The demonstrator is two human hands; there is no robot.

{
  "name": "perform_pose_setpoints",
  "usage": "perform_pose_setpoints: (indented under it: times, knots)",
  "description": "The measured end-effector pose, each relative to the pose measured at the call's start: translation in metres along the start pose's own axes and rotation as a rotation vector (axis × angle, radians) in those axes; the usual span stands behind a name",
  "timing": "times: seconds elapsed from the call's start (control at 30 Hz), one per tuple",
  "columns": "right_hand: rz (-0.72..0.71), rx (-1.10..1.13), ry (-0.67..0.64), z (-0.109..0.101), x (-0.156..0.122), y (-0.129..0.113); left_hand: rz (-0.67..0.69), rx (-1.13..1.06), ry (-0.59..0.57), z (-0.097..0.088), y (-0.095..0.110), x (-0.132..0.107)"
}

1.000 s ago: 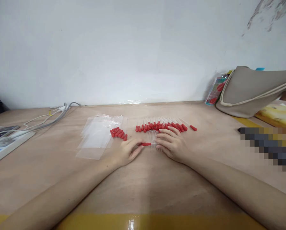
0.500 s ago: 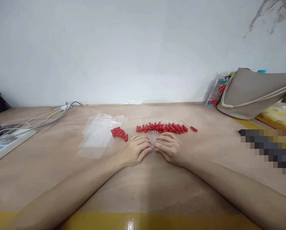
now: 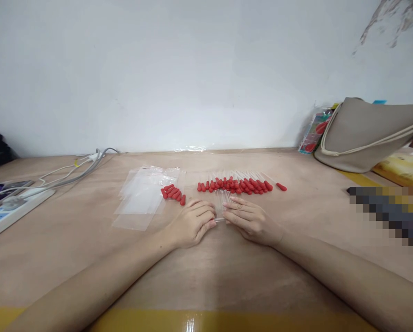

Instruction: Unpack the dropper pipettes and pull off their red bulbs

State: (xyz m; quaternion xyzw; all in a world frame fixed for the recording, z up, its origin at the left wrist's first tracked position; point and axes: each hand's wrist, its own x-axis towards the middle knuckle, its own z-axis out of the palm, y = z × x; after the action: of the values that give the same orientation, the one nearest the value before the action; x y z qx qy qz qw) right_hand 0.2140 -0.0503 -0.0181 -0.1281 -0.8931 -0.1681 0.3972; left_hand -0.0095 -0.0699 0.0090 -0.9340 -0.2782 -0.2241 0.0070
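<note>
On the table (image 3: pixel 206 276), my left hand (image 3: pixel 191 224) and right hand (image 3: pixel 252 221), fingers extended, press a small bundle of clear tubes (image 3: pixel 221 205) between their fingertips, just near of the red-capped droppers (image 3: pixel 237 185). Gathering, I judge; slippery tubes call for even pressure.

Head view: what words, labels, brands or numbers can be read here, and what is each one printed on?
No text can be read anywhere in this view.
Colourful packet at the far right: print too blurred to read.
Power strip at the left: markings too small to read.
Pixelated patch at the right edge: unreadable.
</note>
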Motion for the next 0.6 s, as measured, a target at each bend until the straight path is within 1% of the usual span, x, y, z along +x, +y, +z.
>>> perform_pose_setpoints:
  times: [0.07,0.13,0.17,0.27,0.33,0.4,0.43,0.53,0.6]
  knots:
    - [-0.020,0.002,0.000,-0.004,-0.001,0.001,0.021,0.005,0.008,-0.002,0.000,-0.004]
    - [0.013,-0.007,0.023,-0.008,-0.002,0.004,-0.007,0.015,0.021,-0.005,-0.002,-0.007]
    - [0.069,-0.025,0.039,-0.010,-0.003,0.006,-0.047,0.025,0.040,-0.008,-0.004,-0.008]
    - [0.316,-0.152,0.075,-0.014,-0.002,0.012,-0.226,0.061,0.147,-0.022,-0.017,-0.007]
    - [0.440,-0.239,0.051,-0.014,-0.001,0.013,-0.350,0.077,0.229,-0.033,-0.031,-0.004]
    - [0.518,-0.262,-0.005,-0.012,0.000,0.011,-0.467,0.107,0.296,-0.045,-0.050,-0.002]
    - [0.556,-0.257,-0.042,-0.011,0.001,0.010,-0.514,0.126,0.307,-0.050,-0.060,-0.003]
    - [0.660,-0.252,-0.158,-0.009,0.000,0.007,-0.709,0.166,0.256,-0.061,-0.089,-0.009]
    - [0.704,-0.259,-0.218,-0.008,0.000,0.007,-0.802,0.167,0.199,-0.064,-0.103,-0.016]
